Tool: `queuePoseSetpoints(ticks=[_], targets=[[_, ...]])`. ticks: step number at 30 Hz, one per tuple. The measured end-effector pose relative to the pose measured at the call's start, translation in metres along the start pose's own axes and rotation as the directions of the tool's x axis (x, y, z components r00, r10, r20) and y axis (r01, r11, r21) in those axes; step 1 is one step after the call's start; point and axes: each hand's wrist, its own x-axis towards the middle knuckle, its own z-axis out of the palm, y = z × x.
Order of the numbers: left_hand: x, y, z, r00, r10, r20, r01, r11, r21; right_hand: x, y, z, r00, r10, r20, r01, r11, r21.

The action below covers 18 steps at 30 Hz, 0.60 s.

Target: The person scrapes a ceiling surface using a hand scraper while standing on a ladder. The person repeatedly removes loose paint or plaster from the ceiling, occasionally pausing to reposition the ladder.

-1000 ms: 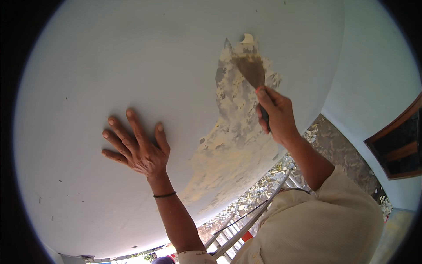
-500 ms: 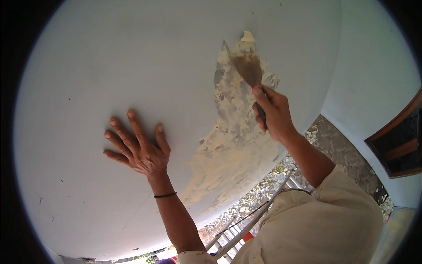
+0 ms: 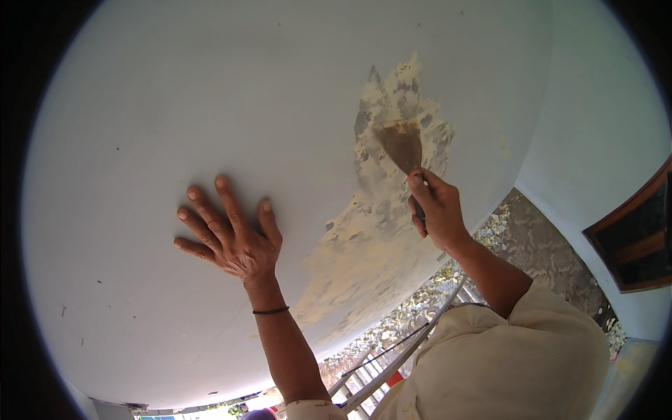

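My right hand (image 3: 439, 213) is wrapped round the dark handle of a paint scraper (image 3: 402, 145). Its wide, stained blade lies against a rough patch (image 3: 381, 189) of the wall, where the paint is stripped down to cream and grey. My left hand (image 3: 241, 241) rests flat on the smooth pale wall (image 3: 140, 203), left of the patch, with its fingers spread and nothing held. A dark band circles the left wrist.
Below me is a ladder (image 3: 399, 367). Pale paint flakes (image 3: 413, 308) litter the ground beneath the wall. To the right, a second pale wall (image 3: 581, 126) meets this one at a corner and bears a wood-framed window (image 3: 633, 227).
The scraper has moved down the patch with my right hand. A curled paint flake at the top of the patch has come away. My left hand stays spread on the wall.
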Motion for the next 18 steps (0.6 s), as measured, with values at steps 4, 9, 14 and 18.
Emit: queuePoseSetpoints(ticks=[4, 9, 14, 18], targets=[[-0.002, -0.001, 0.001, 1.000, -0.001, 0.001, 0.001, 1.000, 0.004, 0.016, -0.029, 0.007, 0.998, -0.055, -0.029, 0.052, 0.996, -0.071], [-0.002, -0.002, 0.001, 1.000, -0.015, 0.003, 0.015, 1.000, 0.008, 0.036, -0.075, 0.015, 0.995, -0.079, -0.053, 0.080, 0.997, 0.014], [-0.001, -0.002, 0.000, 1.000, -0.021, -0.005, 0.021, 1.000, -0.003, 0.009, -0.044, 0.010, 0.999, 0.008, -0.036, -0.009, 1.000, -0.019], [-0.001, 0.001, 0.002, 1.000, -0.019, -0.015, 0.019, 1.000, -0.014, 0.026, -0.069, 0.012, 0.997, -0.045, -0.062, 0.044, 0.999, -0.014]])
